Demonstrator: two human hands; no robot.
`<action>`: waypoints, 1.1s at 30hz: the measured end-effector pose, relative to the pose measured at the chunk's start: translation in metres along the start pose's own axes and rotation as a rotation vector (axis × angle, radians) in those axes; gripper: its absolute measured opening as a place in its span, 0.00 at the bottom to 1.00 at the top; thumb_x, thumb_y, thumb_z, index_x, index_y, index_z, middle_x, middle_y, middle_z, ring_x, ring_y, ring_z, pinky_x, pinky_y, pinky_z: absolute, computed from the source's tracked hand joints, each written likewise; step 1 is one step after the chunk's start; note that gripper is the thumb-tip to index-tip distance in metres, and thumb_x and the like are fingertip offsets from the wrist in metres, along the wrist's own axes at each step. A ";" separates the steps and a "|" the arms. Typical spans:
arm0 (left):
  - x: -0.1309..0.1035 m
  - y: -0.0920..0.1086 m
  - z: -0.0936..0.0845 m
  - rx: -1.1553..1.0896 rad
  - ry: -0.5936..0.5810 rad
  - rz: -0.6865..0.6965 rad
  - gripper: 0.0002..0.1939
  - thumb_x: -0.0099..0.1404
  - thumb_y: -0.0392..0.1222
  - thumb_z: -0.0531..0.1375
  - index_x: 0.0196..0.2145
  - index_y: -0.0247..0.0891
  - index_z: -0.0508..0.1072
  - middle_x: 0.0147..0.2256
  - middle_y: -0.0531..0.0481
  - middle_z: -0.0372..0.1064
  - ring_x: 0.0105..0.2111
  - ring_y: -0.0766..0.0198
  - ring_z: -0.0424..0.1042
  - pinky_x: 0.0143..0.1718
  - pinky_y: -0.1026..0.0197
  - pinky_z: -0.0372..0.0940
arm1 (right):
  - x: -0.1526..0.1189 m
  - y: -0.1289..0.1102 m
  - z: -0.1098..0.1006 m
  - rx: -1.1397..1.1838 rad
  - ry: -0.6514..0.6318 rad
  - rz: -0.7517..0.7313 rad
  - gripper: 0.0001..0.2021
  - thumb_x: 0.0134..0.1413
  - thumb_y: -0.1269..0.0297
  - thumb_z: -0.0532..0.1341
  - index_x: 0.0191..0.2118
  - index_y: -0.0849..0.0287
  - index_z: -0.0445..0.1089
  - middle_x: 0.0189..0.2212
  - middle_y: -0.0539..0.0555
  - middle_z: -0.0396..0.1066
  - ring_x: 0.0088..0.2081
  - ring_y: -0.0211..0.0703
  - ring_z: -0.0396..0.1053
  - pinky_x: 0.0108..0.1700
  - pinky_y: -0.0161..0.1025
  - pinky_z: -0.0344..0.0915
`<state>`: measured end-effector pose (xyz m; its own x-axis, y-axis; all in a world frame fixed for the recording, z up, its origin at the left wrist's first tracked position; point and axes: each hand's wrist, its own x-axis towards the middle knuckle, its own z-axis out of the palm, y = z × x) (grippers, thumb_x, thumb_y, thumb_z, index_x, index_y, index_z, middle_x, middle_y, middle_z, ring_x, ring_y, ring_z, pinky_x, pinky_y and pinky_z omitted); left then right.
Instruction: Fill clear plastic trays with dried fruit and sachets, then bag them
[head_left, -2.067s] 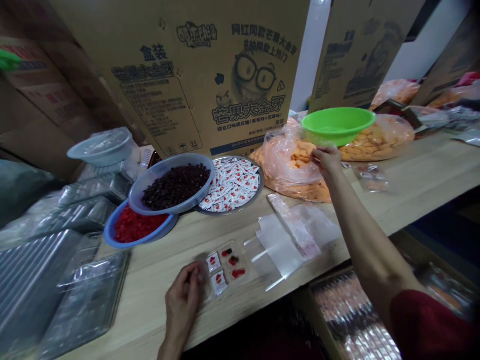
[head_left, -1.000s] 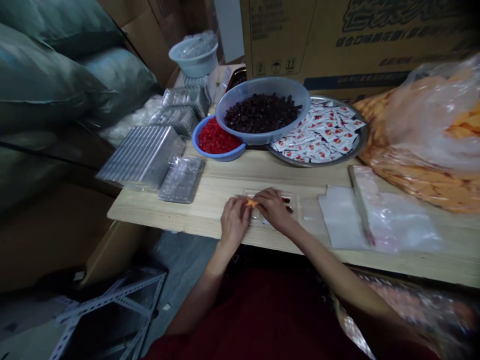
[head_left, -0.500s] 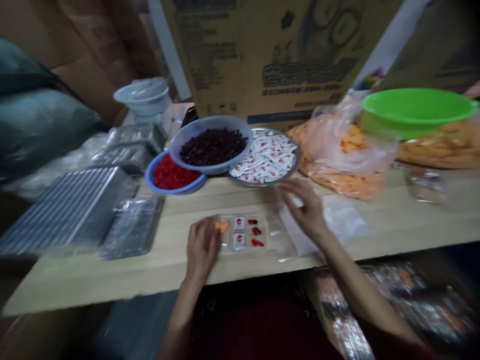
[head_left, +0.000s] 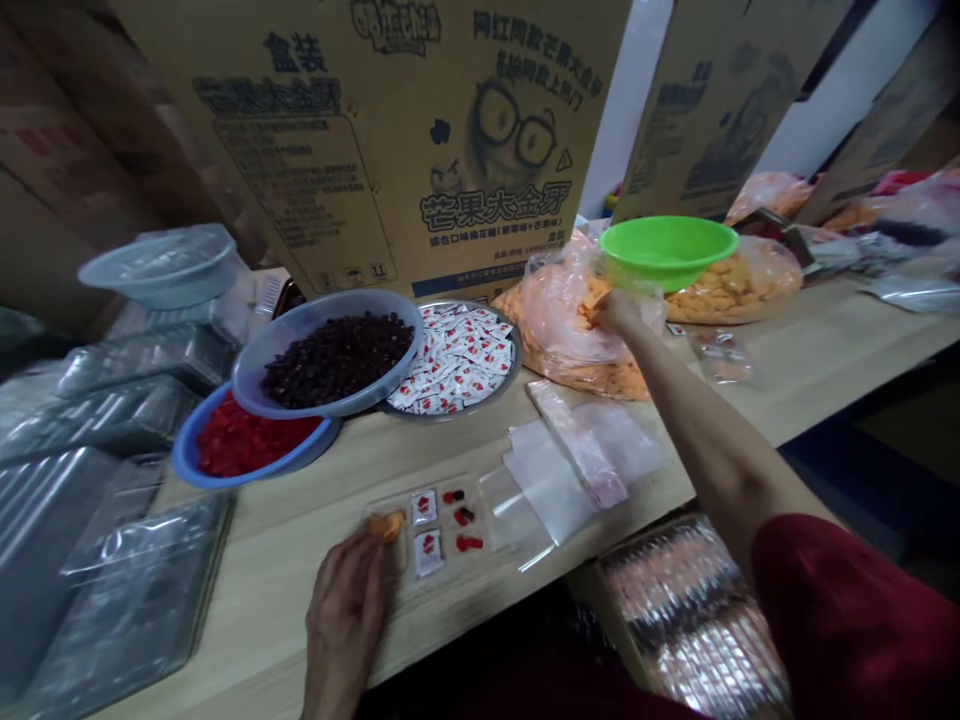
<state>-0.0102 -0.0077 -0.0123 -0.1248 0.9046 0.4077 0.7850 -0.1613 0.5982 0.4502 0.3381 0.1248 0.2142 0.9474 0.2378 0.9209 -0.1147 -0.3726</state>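
My left hand [head_left: 349,595] is closed at the left end of a clear plastic tray [head_left: 442,485], its fingertips by an orange candy piece [head_left: 386,525] in the end compartment. Two small white printed sachets [head_left: 424,507] fill the middle compartments. Several red and dark candy pieces [head_left: 469,543] sit in the right column. My right hand [head_left: 619,312] reaches into the mouth of an open plastic bag [head_left: 555,335] of orange pieces, its bent fingers drawn together on them; the fingertips are partly hidden.
Left of the tray are a blue bowl of red pieces [head_left: 184,455], a bowl of dark pieces [head_left: 251,375] and clear trays [head_left: 150,570]. Behind stand a metal plate of sachets [head_left: 515,365], a green basin [head_left: 667,250] and cartons [head_left: 487,150]. Plastic bags [head_left: 551,480] lie right of the tray.
My right hand has moved from beside the sachet plate, right and forward, to the bag of orange pieces. The left hand stays at the tray. The view has turned right.
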 end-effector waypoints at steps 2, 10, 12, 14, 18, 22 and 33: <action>0.000 -0.002 -0.003 -0.004 0.006 -0.006 0.11 0.72 0.47 0.57 0.47 0.44 0.76 0.48 0.46 0.74 0.48 0.53 0.75 0.44 0.52 0.73 | -0.004 0.006 -0.011 0.147 0.090 0.068 0.15 0.63 0.69 0.60 0.47 0.79 0.73 0.41 0.66 0.78 0.36 0.34 0.69 0.43 0.36 0.63; 0.022 0.037 0.002 -0.257 0.074 -0.204 0.11 0.70 0.47 0.59 0.47 0.43 0.77 0.45 0.47 0.75 0.44 0.57 0.74 0.47 0.55 0.70 | -0.117 -0.022 -0.040 1.178 0.093 -0.072 0.15 0.51 0.60 0.72 0.45 0.54 0.77 0.36 0.50 0.79 0.30 0.36 0.69 0.37 0.38 0.68; 0.032 0.058 0.005 -0.401 0.050 -0.232 0.11 0.70 0.47 0.59 0.46 0.42 0.77 0.44 0.47 0.75 0.43 0.59 0.74 0.47 0.57 0.69 | -0.171 -0.052 -0.021 1.258 -0.238 -0.066 0.20 0.45 0.60 0.75 0.46 0.55 0.78 0.37 0.50 0.80 0.34 0.39 0.74 0.40 0.38 0.71; 0.041 0.075 0.006 -0.521 -0.025 -0.265 0.12 0.70 0.47 0.60 0.47 0.41 0.76 0.45 0.46 0.75 0.43 0.59 0.74 0.45 0.58 0.70 | -0.221 -0.085 0.008 1.235 -0.588 -0.091 0.23 0.45 0.59 0.75 0.49 0.55 0.78 0.36 0.51 0.80 0.36 0.41 0.76 0.39 0.39 0.72; 0.046 0.078 -0.001 -0.604 -0.239 -0.285 0.15 0.68 0.46 0.63 0.50 0.40 0.76 0.42 0.46 0.76 0.38 0.61 0.73 0.38 0.61 0.68 | -0.286 -0.142 0.073 1.266 -1.049 -0.190 0.27 0.50 0.55 0.73 0.55 0.57 0.73 0.31 0.50 0.80 0.28 0.38 0.74 0.32 0.36 0.71; 0.029 0.053 -0.018 -0.663 -0.204 -0.389 0.12 0.63 0.41 0.65 0.45 0.37 0.77 0.34 0.49 0.74 0.32 0.65 0.71 0.35 0.64 0.66 | -0.306 -0.171 0.116 1.225 -1.041 -0.295 0.27 0.52 0.56 0.71 0.57 0.59 0.70 0.35 0.53 0.80 0.31 0.40 0.74 0.34 0.37 0.71; -0.024 0.021 0.016 -0.665 0.144 -0.692 0.14 0.62 0.43 0.64 0.44 0.38 0.70 0.34 0.49 0.74 0.33 0.62 0.76 0.39 0.58 0.71 | -0.361 -0.177 0.151 0.686 -0.538 -0.828 0.14 0.62 0.64 0.66 0.52 0.54 0.75 0.51 0.58 0.76 0.54 0.54 0.69 0.58 0.55 0.61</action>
<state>0.0192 -0.0267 -0.0205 -0.5376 0.8336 -0.1269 0.0123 0.1582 0.9873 0.1611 0.0611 -0.0308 -0.6743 0.6807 0.2863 0.3146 0.6155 -0.7226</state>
